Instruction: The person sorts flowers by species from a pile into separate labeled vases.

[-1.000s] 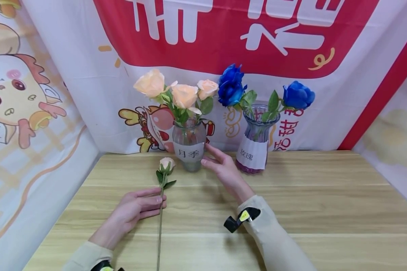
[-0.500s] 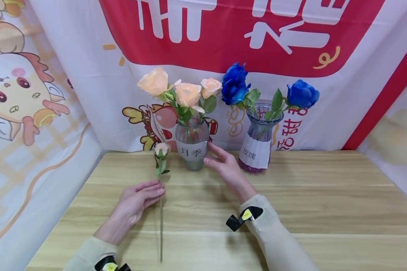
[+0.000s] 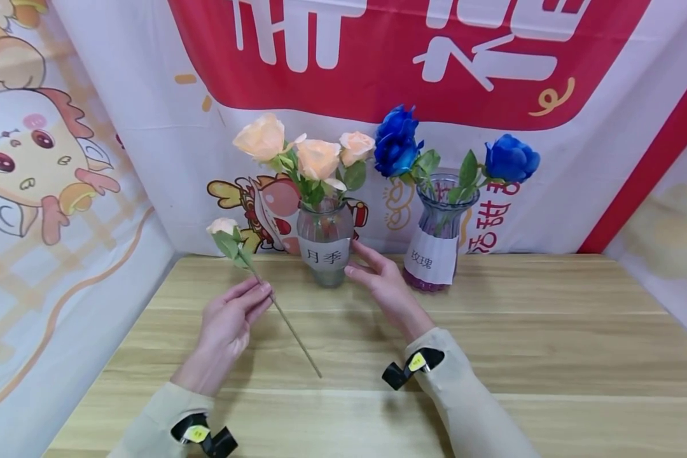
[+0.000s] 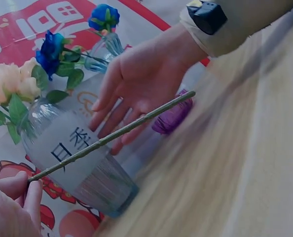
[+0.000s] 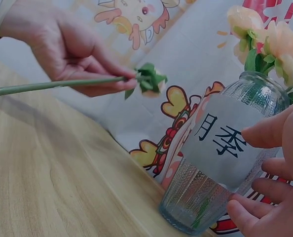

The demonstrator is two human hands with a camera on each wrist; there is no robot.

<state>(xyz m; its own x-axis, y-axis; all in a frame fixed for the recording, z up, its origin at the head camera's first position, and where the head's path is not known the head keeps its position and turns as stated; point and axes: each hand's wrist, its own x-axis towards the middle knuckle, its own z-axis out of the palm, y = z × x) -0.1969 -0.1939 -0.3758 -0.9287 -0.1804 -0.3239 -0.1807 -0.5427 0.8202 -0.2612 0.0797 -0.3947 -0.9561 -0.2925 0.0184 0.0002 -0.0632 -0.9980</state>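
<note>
My left hand pinches the green stem of a pale peach artificial rose just below its leaves. The bloom tilts up and left; the stem's lower end slants down to the right, above the table. In the left wrist view the bare stem crosses in front of the clear glass vase. That vase stands upright with a white lettered label and several peach roses in it. At its right side my right hand rests with extended, relaxed fingers, thumb near the label.
A second glass vase with a purple base, a label and blue roses stands to the right, close behind my right hand. The wooden table ends at a printed cloth backdrop. Cloth also hangs at both sides.
My left hand has lifted the rose off the table and turned it, so the bloom swings left and the stem end swings right. My right hand has stayed at the vase.
</note>
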